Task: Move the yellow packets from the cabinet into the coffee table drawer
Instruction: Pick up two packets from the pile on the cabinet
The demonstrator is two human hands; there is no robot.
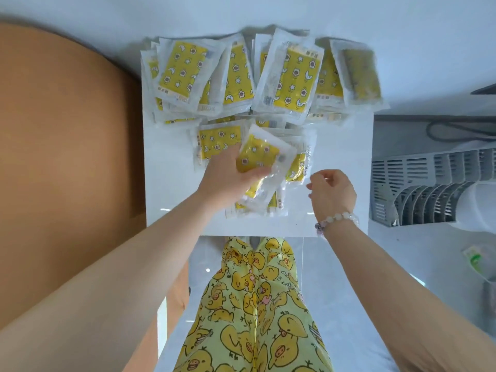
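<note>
Several yellow packets in clear wrappers (291,73) lie heaped across the far part of a white surface (171,183), and more lie in a smaller pile nearer me. My left hand (228,181) grips a bunch of yellow packets (261,157) just above that nearer pile. My right hand (331,191), with a bead bracelet on the wrist, hovers to the right of the bunch with its fingers loosely curled and nothing in them. I cannot tell whether the white surface is the cabinet or the drawer.
An orange-brown panel (67,157) borders the white surface on the left. A grey slatted plastic rack (429,189) stands to the right, with a dark cable (461,130) behind it. My legs in duck-print trousers (257,304) are below the front edge.
</note>
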